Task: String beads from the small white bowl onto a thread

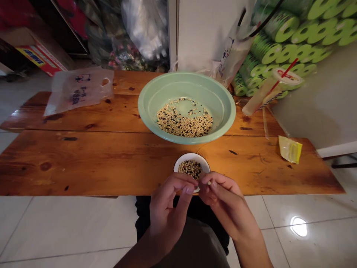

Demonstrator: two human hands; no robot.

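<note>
Two bare hands, the left hand (pixel 170 214) and the right hand (pixel 225 201), both raised and curled closed, fingertips pinched together just above the near rim of one small white bowl (pixel 192 155); anything between them too small to tell. Inside that bowl, a heap of pale and dark round grains (pixel 190 168). Farther off, one wide pale green basin (pixel 185 77), with a shallow layer of the same mix (pixel 184 119). Beneath both, a knotty wooden plank table (pixel 83 163). Also on it: one printed plastic bag (pixel 78 91), one lidded drink cup (pixel 272 93) lying tilted with a red straw, one yellow sachet (pixel 290 149). Behind, stacked green rolls (pixel 287 37); below, glossy floor tiles (pixel 61 227).
</note>
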